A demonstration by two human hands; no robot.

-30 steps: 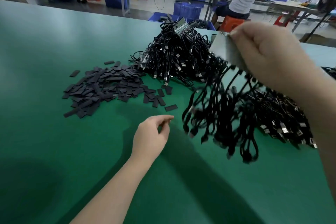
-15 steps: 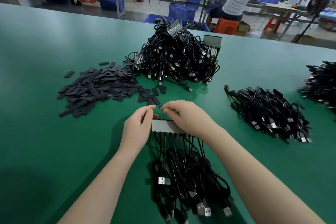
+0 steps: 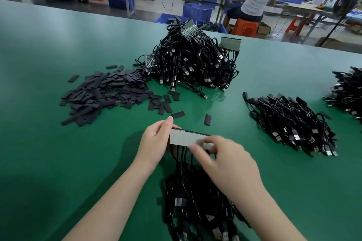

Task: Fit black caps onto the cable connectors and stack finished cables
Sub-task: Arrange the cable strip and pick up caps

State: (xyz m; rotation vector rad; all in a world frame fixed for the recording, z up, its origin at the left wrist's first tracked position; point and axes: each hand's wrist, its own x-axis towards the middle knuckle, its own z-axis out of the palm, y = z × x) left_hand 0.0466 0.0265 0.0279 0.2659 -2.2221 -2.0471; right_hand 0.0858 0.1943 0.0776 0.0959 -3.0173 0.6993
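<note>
My left hand (image 3: pixel 154 143) pinches the grey connector strip (image 3: pixel 184 140) low over the green desk (image 3: pixel 58 162). My right hand (image 3: pixel 221 160) is blurred — fingertips pinch the strip's right end, hiding it. Its cables (image 3: pixel 195 201) trail toward me, cut off at the frame's edge — caps pile (image 3: pixel 105 94) far-left.

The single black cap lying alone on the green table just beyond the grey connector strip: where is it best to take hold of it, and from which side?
Probably pinch the lone black cap across its two long edges, coming straight down from above. It is a flat small rectangle lying flush on the green table, with bare surface all round it, so a top grip meets nothing. The right hand is nearer.
</note>
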